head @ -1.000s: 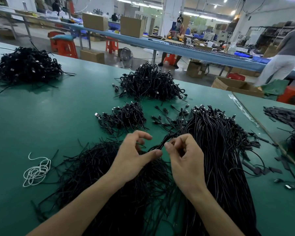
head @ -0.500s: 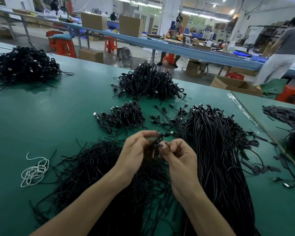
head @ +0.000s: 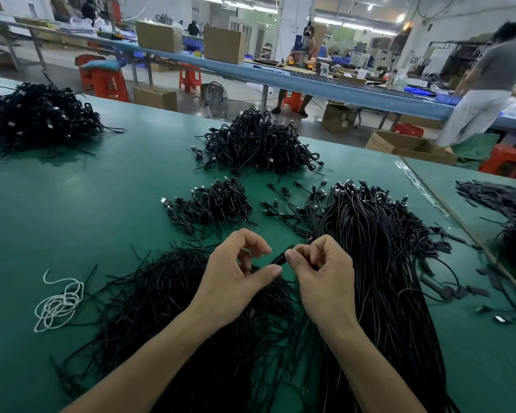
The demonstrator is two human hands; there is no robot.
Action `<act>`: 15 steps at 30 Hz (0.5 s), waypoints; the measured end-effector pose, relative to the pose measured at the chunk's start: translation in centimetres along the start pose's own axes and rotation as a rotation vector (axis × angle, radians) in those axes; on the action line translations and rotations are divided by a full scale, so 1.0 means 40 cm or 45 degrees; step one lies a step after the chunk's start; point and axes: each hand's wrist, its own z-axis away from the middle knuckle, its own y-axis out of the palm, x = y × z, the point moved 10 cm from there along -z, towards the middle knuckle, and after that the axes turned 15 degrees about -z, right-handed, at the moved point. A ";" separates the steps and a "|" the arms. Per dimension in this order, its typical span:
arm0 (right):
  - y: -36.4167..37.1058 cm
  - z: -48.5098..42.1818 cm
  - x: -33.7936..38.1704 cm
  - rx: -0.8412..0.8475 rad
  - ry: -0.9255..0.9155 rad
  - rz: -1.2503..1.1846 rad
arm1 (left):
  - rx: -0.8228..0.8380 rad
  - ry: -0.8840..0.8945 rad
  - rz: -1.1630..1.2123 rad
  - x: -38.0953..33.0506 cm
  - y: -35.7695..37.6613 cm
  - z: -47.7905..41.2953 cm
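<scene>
on the green table (head: 102,204) i see my right hand (head: 325,275) pinching a black cable (head: 279,259) above the cable heap (head: 161,293); my left hand (head: 233,278) has its fingers curled and its thumb touching it; i cannot tell if it grips

Thin black cable (head: 281,258) in right grip (head: 325,272), perhaps also in left grip (head: 236,281).

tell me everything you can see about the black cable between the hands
The black cable is thin with a smooth, rubbery-looking sheath, and only a short stretch shows. It slants between the hands, raised above the pile of loose black strands. The right hand pinches its upper end. The left hand has its thumb tip by the lower end; whether it grips is unclear.
</scene>
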 end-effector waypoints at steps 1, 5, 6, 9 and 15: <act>0.002 0.002 0.016 -0.008 -0.079 0.069 | 0.033 -0.028 0.025 0.008 0.011 -0.001; 0.031 0.023 0.078 -0.002 -0.360 0.198 | 0.208 -0.123 0.186 0.027 0.069 0.008; 0.040 0.026 0.091 0.016 -0.420 0.244 | 0.240 -0.157 0.224 0.033 0.081 0.012; 0.056 0.028 0.104 0.059 -0.459 0.291 | 0.263 -0.208 0.252 0.040 0.095 0.020; 0.051 0.023 0.056 0.079 -0.205 -0.113 | 0.097 -0.391 0.478 0.061 0.067 0.015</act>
